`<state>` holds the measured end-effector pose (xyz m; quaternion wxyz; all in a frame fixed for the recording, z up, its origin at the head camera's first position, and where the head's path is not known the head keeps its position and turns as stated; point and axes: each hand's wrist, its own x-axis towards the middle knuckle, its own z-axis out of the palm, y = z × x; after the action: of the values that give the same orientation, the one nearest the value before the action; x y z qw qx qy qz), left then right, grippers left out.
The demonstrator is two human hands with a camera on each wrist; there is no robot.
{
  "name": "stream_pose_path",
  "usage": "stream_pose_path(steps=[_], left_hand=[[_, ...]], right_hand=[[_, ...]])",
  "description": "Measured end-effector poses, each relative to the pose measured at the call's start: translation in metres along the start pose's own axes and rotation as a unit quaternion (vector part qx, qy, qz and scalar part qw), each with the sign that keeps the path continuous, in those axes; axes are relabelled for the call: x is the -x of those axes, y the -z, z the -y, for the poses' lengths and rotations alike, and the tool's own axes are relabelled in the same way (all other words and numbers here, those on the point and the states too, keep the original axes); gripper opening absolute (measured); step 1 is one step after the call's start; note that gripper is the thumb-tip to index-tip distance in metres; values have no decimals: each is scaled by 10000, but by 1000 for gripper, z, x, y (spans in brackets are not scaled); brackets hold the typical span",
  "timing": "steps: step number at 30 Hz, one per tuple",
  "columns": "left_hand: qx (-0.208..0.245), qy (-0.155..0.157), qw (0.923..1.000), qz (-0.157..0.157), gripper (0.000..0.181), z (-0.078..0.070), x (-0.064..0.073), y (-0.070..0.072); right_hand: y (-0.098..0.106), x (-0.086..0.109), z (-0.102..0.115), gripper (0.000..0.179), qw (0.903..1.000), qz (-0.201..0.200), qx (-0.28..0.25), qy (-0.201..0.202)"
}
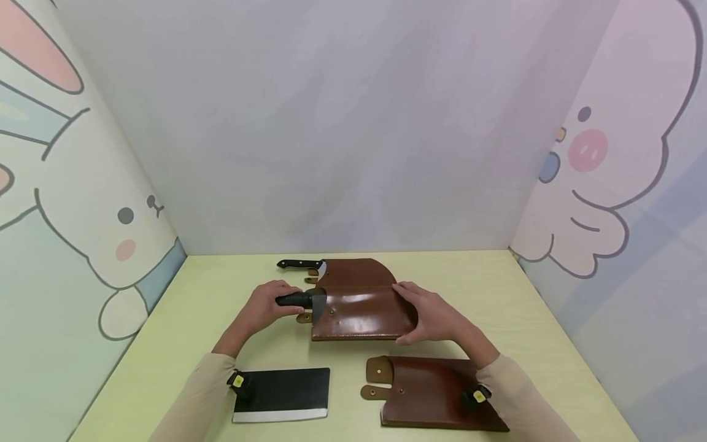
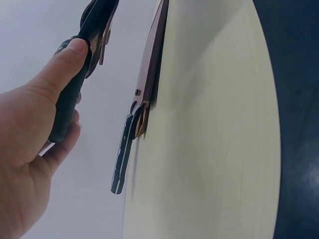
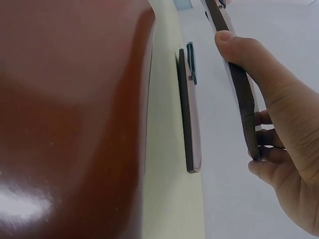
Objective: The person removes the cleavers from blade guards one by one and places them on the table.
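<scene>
My left hand (image 1: 269, 307) grips the black handle (image 1: 294, 299) of a cleaver whose blade sits mostly inside a brown leather sheath (image 1: 359, 314); a strip of grey blade (image 1: 319, 307) shows at the sheath's mouth. At the sheath's other end, my right hand (image 1: 433, 313) holds its edge, thumb on one side and fingers on the other. In the right wrist view the held sheath (image 3: 241, 92) is seen edge-on, raised off the table. The left wrist view shows fingers wrapped around the handle (image 2: 70, 99). A snap strap (image 1: 304, 318) hangs loose beside the handle.
Behind lies another brown sheath (image 1: 356, 272) with a black-handled knife (image 1: 298, 264) in it. At the front left is a bare dark cleaver blade (image 1: 284, 393), and at the front right a third sheath (image 1: 436, 393) with its flap open. Walls border the pale table (image 1: 210, 288).
</scene>
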<state>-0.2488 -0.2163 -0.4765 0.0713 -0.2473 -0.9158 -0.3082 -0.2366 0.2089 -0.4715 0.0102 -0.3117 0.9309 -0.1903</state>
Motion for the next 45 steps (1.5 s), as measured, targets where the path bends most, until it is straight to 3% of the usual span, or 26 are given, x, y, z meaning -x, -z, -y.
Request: stream_pose_path(steps=[8,15,23,45], left_hand=[[19,-156,9999,-55,37,-2,-3,3],[-42,-54,10000,-56,39,-1,-1,5],[93,299,9995,-10,40,5,6,7],[-42,347,9993,-125,43,16,14,17]], right_hand=[[0,0,-1,118,9999,-78,-36,-71],[-2,1,-3,119,10000,-92,-33,-16],[-1,3,-7,118,9998,-158,-134,69],[4,5,-14,117,9999,-86,7,90]])
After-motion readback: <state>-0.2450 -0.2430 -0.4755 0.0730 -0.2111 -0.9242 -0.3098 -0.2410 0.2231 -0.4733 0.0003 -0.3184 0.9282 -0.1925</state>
